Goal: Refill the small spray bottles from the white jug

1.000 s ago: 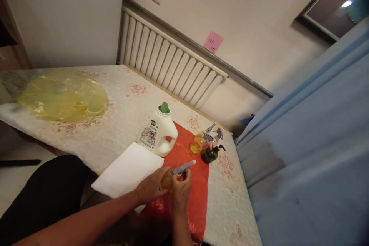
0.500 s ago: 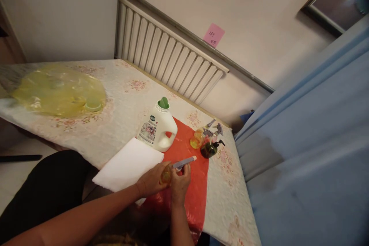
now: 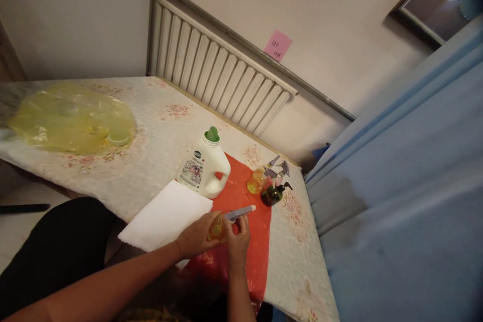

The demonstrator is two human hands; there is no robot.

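My left hand (image 3: pixel 196 236) is wrapped round the body of a small clear spray bottle (image 3: pixel 216 229) with yellow liquid in it. At the bottle's grey spray head (image 3: pixel 240 213), my right hand (image 3: pixel 237 241) has its fingers closed about the collar and trigger. The bottle is held over a red plastic sheet (image 3: pixel 241 191). Behind my hands a large white detergent jug (image 3: pixel 209 168) stands upright, a green piece (image 3: pixel 213 134) in its mouth. Several more pump and spray bottles cluster on the sheet's right side, among them a dark green pump bottle (image 3: pixel 270 195) and a yellow one (image 3: pixel 255 182).
A stack of white paper (image 3: pixel 166 214) lies left of my hands, partly under my left forearm. A crumpled yellow plastic bag (image 3: pixel 71 115) covers the table's left end, a round lid (image 3: pixel 118 139) at it. A radiator (image 3: pixel 215 65) and a blue curtain (image 3: pixel 388 171) border the table.
The view has shifted slightly. Both hands keep hold of the spray bottle, and the right fingers have moved a little at its collar.
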